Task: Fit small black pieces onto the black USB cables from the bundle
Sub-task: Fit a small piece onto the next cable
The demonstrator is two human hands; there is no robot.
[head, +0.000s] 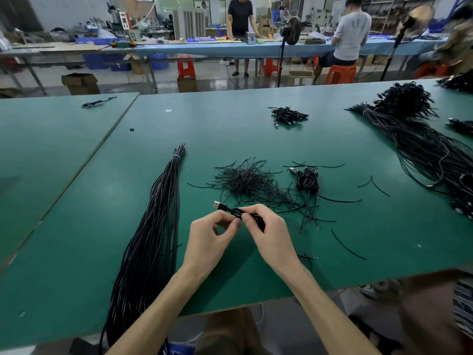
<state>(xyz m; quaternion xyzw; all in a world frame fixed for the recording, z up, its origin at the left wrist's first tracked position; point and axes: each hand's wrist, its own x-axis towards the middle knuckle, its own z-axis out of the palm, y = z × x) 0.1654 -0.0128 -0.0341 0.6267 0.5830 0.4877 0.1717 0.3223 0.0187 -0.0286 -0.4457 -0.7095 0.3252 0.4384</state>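
Note:
Above the green table [256, 139] I hold a coiled black USB cable [231, 210], its silver plug pointing up and left. My left hand [213, 235] pinches the coil from the left, and my right hand [266, 228] grips its right part with curled fingers. A long tied bundle of black cables [153, 226] lies to the left of my hands. A heap of thin black tie pieces [245, 181] sits just beyond my hands. Whether a piece is on the held cable cannot be told.
A small pile of coiled cables [307, 179] lies right of the heap and another [288, 115] farther back. A large mass of cables [422, 139] fills the right side. Loose black strands [348, 248] lie scattered. People work at a far blue bench [204, 48].

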